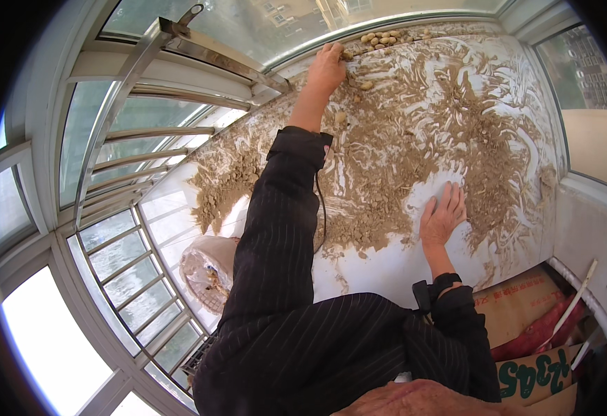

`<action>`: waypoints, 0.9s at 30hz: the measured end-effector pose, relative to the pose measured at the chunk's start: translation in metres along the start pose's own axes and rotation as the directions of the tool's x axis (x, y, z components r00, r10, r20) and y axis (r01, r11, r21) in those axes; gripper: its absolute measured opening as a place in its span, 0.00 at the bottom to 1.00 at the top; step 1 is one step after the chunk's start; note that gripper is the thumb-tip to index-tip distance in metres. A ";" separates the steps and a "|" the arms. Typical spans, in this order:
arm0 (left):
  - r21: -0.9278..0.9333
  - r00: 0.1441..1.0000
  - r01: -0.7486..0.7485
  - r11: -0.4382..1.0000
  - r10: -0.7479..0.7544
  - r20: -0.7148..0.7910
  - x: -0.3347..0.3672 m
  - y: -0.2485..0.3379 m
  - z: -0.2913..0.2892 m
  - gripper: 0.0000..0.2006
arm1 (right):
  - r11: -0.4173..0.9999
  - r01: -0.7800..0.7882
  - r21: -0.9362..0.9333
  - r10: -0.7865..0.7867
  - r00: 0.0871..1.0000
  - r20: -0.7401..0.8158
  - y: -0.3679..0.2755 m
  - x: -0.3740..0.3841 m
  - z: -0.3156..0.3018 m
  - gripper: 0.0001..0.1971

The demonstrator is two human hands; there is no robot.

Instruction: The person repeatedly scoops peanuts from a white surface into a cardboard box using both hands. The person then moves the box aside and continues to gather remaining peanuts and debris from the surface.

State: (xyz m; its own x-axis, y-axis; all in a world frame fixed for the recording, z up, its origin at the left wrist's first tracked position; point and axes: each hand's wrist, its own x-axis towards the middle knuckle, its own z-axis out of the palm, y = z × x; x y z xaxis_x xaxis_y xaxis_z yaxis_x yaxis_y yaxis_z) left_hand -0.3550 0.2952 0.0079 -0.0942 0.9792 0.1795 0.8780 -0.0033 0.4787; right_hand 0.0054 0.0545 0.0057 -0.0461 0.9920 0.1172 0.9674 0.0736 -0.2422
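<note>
My left arm stretches across a white ledge (400, 260) spread with dry brown soil (380, 173). At its far edge, beside the window, my left hand (327, 67) has its fingers curled down, and what they close on is hidden. Just right of it lies a row of small tan lumps (381, 39), perhaps peanuts in their shells or small tubers. A few more tan pieces (341, 118) lie loose in the soil nearer me. My right hand (444, 213) rests flat on a bare white patch, fingers stretched out, holding nothing, with soil around it.
Metal window bars (154, 135) run along the left. Below them stands a clear plastic bag (206, 272) with bits inside. Cardboard boxes (518, 305) and a red bag (536, 324) fill the lower right corner. Window panes (588, 104) border the far and right sides.
</note>
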 end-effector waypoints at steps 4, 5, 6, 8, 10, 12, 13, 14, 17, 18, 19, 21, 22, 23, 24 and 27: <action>0.088 0.999 0.023 0.996 -0.025 0.022 0.001 0.009 -0.002 0.17 | 1.000 -0.004 -0.015 0.004 1.000 0.007 0.000 -0.001 0.000 0.27; 0.129 0.998 0.030 0.991 -0.036 0.043 0.003 0.011 -0.002 0.17 | 1.000 -0.004 -0.016 0.004 1.000 0.006 0.000 0.000 0.000 0.27; 0.112 0.996 0.062 0.992 -0.070 0.062 0.005 0.014 -0.003 0.17 | 1.000 -0.007 -0.016 0.007 1.000 0.008 0.000 0.000 0.000 0.27; 0.078 0.984 0.134 0.988 -0.142 0.111 0.010 0.017 -0.004 0.16 | 1.000 -0.013 -0.016 0.013 1.000 0.013 0.000 0.000 0.001 0.27; 0.097 0.987 0.111 0.989 -0.121 0.102 0.015 0.018 -0.004 0.15 | 1.000 -0.017 -0.010 0.017 1.000 0.015 0.000 0.000 0.001 0.27; 0.113 0.988 0.102 0.988 -0.114 0.108 0.018 0.017 -0.003 0.14 | 1.000 -0.018 -0.008 0.018 1.000 0.015 0.000 0.000 0.002 0.27; 0.121 0.987 0.100 0.988 -0.114 0.116 0.020 0.016 -0.001 0.14 | 1.000 -0.017 -0.009 0.017 1.000 0.013 0.000 0.000 0.002 0.27; 0.129 0.988 0.089 0.988 -0.104 0.112 0.021 0.014 0.000 0.13 | 1.000 -0.015 -0.006 0.015 1.000 0.010 0.001 0.000 0.002 0.27; 0.093 0.994 0.054 0.994 -0.062 0.088 0.023 0.010 0.003 0.16 | 1.000 -0.018 -0.007 0.018 1.000 0.014 0.001 -0.001 0.002 0.27; 0.094 0.996 0.034 0.995 -0.042 0.084 0.024 0.009 0.003 0.16 | 1.000 -0.015 -0.019 0.015 1.000 0.011 0.001 -0.001 0.002 0.27; 0.106 0.994 0.034 0.994 -0.045 0.104 0.025 0.008 0.003 0.16 | 0.999 -0.011 -0.030 0.011 1.000 0.007 0.001 -0.001 0.002 0.27; 0.120 0.984 0.065 0.991 -0.084 0.160 0.027 0.009 0.002 0.16 | 0.999 -0.006 -0.035 0.006 1.000 0.003 0.001 -0.001 0.002 0.26; 0.124 0.973 0.095 0.988 -0.118 0.197 0.028 0.009 0.001 0.16 | 1.000 -0.006 -0.030 0.006 1.000 0.003 0.001 -0.001 0.002 0.26; 0.126 0.963 0.122 0.984 -0.148 0.223 0.028 0.011 0.000 0.16 | 1.000 -0.007 -0.024 0.007 1.000 -0.001 0.001 -0.001 0.002 0.27; 0.124 0.960 0.135 0.983 -0.161 0.230 0.029 0.012 0.000 0.16 | 1.000 -0.005 -0.026 0.005 1.000 0.002 0.001 0.000 0.002 0.27; 0.126 0.958 0.162 0.979 -0.187 0.219 0.030 0.016 0.001 0.17 | 0.999 -0.007 -0.033 0.007 1.000 0.007 0.001 0.000 0.002 0.27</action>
State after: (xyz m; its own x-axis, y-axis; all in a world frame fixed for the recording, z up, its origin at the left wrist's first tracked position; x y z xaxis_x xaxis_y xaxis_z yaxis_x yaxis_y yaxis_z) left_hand -0.3434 0.3250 0.0202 -0.1518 0.9828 -0.1056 0.9029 0.1813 0.3897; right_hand 0.0055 0.0546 0.0035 -0.0409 0.9932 0.1088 0.9753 0.0633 -0.2116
